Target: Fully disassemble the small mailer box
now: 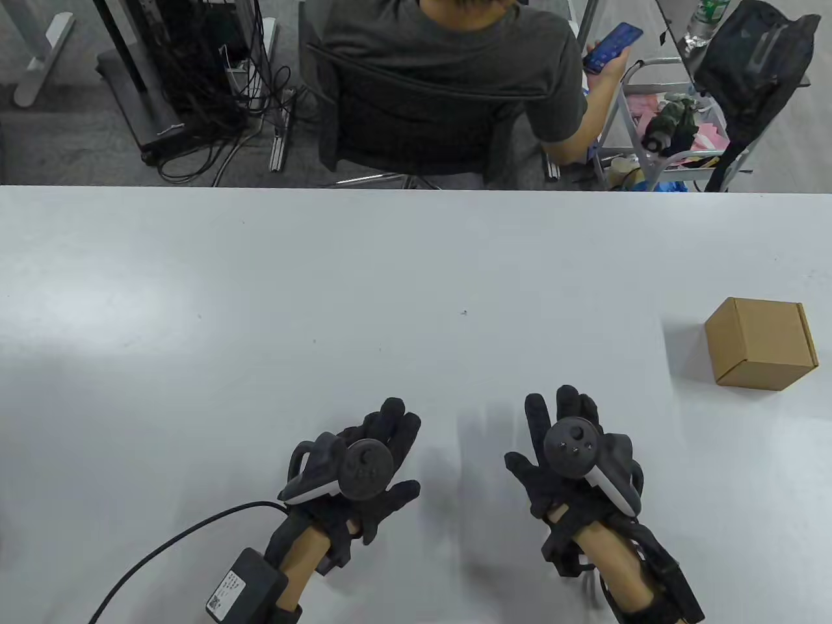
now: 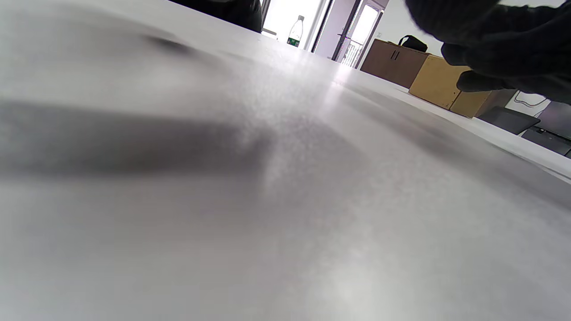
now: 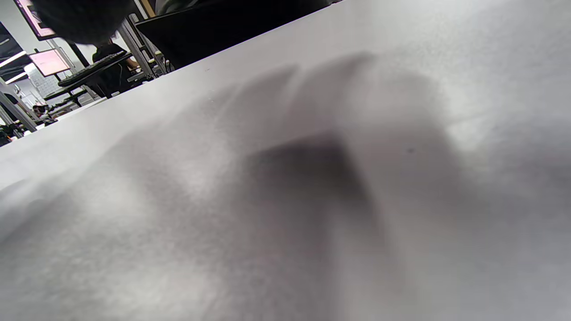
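Observation:
A small brown cardboard mailer box stands closed on the white table near its right edge. It also shows in the left wrist view, far off behind dark gloved fingers. My left hand lies flat on the table at the front, fingers spread, holding nothing. My right hand lies flat beside it, fingers spread, holding nothing, well to the left of and nearer than the box. The right wrist view shows only the table surface and shadows.
A person in a grey shirt sits with their back to the table's far edge, holding a phone. A cart with clutter and a black bag stand beyond the far right. A black cable runs from my left wrist.

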`<state>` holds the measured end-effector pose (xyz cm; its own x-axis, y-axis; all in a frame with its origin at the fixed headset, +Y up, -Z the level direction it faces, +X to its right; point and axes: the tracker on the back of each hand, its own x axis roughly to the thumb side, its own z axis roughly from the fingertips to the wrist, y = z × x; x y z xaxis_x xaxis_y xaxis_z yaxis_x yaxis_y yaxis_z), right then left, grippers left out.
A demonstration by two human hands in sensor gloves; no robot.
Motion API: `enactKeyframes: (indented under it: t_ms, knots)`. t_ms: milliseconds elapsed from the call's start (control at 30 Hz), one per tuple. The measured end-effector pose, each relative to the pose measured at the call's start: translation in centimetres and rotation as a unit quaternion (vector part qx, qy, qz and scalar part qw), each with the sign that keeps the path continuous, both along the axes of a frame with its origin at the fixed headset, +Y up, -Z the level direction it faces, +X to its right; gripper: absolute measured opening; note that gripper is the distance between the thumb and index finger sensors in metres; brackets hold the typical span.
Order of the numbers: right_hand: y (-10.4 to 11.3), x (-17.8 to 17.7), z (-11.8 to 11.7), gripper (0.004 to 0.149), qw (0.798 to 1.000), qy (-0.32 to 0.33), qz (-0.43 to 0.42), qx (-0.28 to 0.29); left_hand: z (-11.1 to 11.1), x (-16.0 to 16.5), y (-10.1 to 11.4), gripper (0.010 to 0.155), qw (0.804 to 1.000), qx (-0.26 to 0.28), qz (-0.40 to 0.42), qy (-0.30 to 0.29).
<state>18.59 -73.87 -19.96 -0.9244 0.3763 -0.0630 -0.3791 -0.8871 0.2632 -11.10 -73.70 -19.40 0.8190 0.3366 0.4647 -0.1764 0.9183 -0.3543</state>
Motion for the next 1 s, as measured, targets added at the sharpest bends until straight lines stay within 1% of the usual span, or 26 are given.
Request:
enactKeyframes:
  t_ms: [467, 567, 700, 1000]
  knots:
    - [-0.5, -0.05, -0.01, 0.081, 1.0, 0.004, 0.002, -0.013, -0.1, -0.05, -0.07, 0.088, 1.0, -0.005, -0.001, 0.0]
    - [-0.66, -0.08, 0.0, 0.081, 1.0, 0.009, 0.002, -0.016, -0.13, -0.09, 0.0, 0.088, 1.0, -0.001, 0.0, 0.001]
    - [-0.44, -0.36, 0.05, 0.081, 1.0, 0.02, -0.01, -0.003, -0.22, -0.2, 0.07, 0.088, 1.0, 0.006, 0.0, 0.005]
    - [-0.78, -0.29, 0.06, 0.081, 1.0, 0.024, -0.008, -0.015, -0.27, -0.29, 0.03, 0.087, 1.0, 0.006, 0.0, 0.008]
